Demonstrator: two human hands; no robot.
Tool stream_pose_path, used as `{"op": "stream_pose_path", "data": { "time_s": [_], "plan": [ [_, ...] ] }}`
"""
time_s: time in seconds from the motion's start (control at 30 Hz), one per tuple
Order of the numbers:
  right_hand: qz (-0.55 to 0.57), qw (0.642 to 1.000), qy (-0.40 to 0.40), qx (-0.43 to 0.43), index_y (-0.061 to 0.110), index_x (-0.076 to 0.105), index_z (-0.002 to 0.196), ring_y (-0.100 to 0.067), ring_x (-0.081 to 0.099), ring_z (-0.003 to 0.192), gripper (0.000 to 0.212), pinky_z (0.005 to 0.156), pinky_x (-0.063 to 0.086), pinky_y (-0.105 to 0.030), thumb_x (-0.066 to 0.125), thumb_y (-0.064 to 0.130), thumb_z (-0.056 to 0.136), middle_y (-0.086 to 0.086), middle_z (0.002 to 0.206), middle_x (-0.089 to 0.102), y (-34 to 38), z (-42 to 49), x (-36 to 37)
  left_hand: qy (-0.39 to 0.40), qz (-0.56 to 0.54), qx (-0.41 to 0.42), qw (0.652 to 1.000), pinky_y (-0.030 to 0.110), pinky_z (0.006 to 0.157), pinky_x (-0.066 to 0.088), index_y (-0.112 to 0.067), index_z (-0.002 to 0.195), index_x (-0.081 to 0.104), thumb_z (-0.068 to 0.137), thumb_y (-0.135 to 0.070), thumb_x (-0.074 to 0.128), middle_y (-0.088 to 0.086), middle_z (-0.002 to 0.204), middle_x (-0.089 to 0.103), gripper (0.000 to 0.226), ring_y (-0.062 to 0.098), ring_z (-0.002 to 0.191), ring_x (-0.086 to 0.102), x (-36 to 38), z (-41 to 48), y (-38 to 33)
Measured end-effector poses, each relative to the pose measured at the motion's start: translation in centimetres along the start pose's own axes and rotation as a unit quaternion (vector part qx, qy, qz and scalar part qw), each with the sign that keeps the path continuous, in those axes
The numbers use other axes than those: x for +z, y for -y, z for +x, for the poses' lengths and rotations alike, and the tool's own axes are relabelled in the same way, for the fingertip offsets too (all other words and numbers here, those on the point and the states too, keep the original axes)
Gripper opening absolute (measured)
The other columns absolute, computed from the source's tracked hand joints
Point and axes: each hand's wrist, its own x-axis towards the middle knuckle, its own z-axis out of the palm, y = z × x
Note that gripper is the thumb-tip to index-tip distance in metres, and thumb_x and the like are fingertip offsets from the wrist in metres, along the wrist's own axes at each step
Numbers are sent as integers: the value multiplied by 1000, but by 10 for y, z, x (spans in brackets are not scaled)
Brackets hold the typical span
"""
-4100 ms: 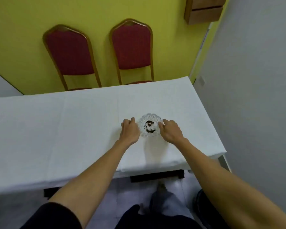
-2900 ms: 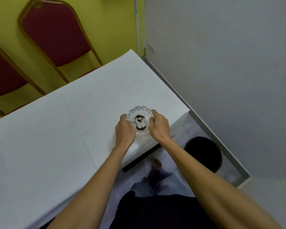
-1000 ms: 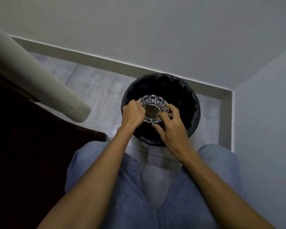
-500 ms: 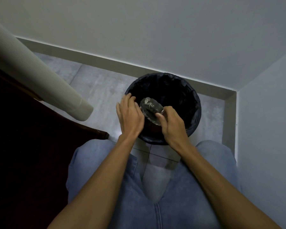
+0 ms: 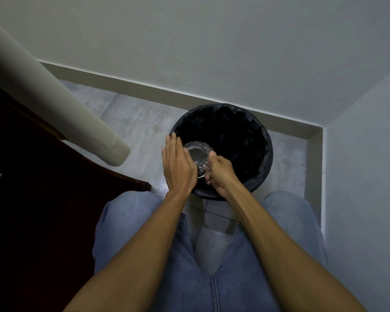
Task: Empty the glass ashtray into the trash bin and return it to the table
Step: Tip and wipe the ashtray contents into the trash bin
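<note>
The glass ashtray (image 5: 199,155) is turned over, its flat base facing up, above the left side of the black-lined trash bin (image 5: 239,136). My right hand (image 5: 221,173) grips its near rim. My left hand (image 5: 178,166) lies flat with fingers straight, its palm against the ashtray's left side. Whatever the ashtray held is not visible in the dark bin.
The bin stands on a grey floor in a corner between two pale walls. The table's white cloth edge (image 5: 54,104) hangs at the upper left, with dark wood (image 5: 43,199) below it. My knees in blue jeans (image 5: 133,221) are just in front of the bin.
The ashtray went from the table to over the bin, then tipped from upright to upside down. My left hand let go of the rim and flattened against its side.
</note>
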Motion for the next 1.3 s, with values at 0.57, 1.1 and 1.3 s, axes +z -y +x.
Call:
{"op": "stream_pose_path", "data": {
  "time_s": [0.57,1.1,1.3],
  "plan": [
    [32,999,-27,-15,13,48,83,-13,42,42,34,40,34,-24,40,38,104,-4,63,49,-6,13,2,-2,35,9,999,34,125,6,-2,152,31,102,-17,30,8,163,24,52,20,153,14,6,2,-1],
    [22,1000,0,-12,11,51,89,-11,44,41,33,41,35,-24,41,39,104,-6,67,52,-2,15,-3,20,56,12,998,34,125,4,-3,153,28,103,-19,28,7,164,20,53,19,154,10,9,4,-4],
    [-178,969,-48,-165,11,51,90,-17,56,59,34,54,43,-28,44,42,101,-2,71,59,12,-2,-18,42,14,6,999,36,125,7,-2,152,32,102,-18,31,10,162,26,52,20,154,13,-3,9,-16]
  ]
}}
